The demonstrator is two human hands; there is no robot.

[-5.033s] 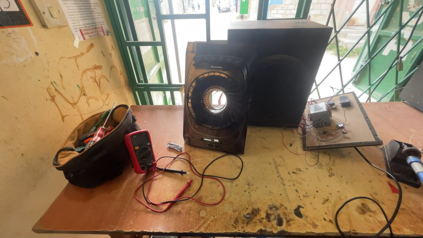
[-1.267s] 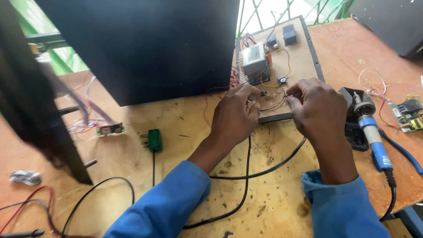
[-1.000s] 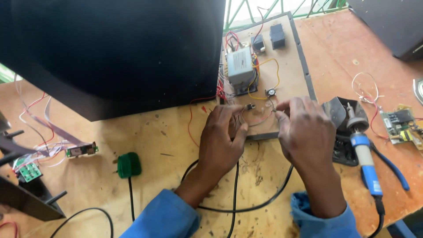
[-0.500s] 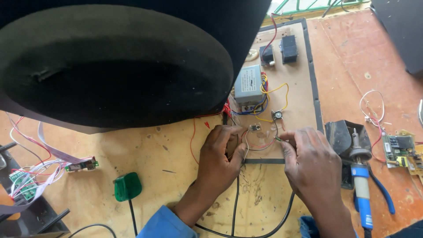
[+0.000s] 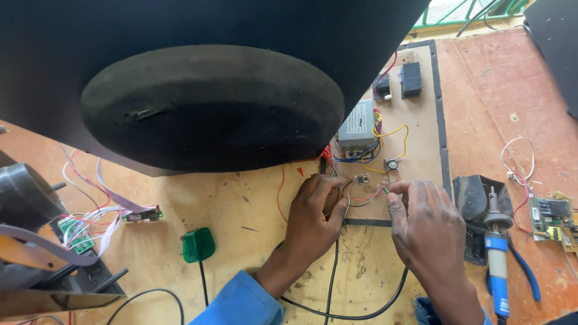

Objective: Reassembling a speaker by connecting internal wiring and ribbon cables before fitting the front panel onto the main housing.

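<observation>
My left hand (image 5: 314, 212) rests on the near edge of a brown board (image 5: 421, 126) that carries a grey transformer (image 5: 357, 125), two dark relays and coloured wires. Its fingers pinch thin wires beside a small component (image 5: 361, 179). My right hand (image 5: 424, 222) pinches a wire end (image 5: 385, 189) just below a round metal part (image 5: 392, 164). A black cable (image 5: 337, 283) runs between my two forearms, which wear blue sleeves.
A large black speaker box (image 5: 211, 78) with a round grille fills the upper left. A soldering iron with a blue handle (image 5: 496, 265) sits on its stand at right, beside a small green circuit board (image 5: 551, 216). A green plug (image 5: 198, 244) and ribbon cables (image 5: 90, 216) lie at left.
The view has closed in on the board. Both hands have slid toward its near edge, and their fingertips now meet at the wires by the small component.
</observation>
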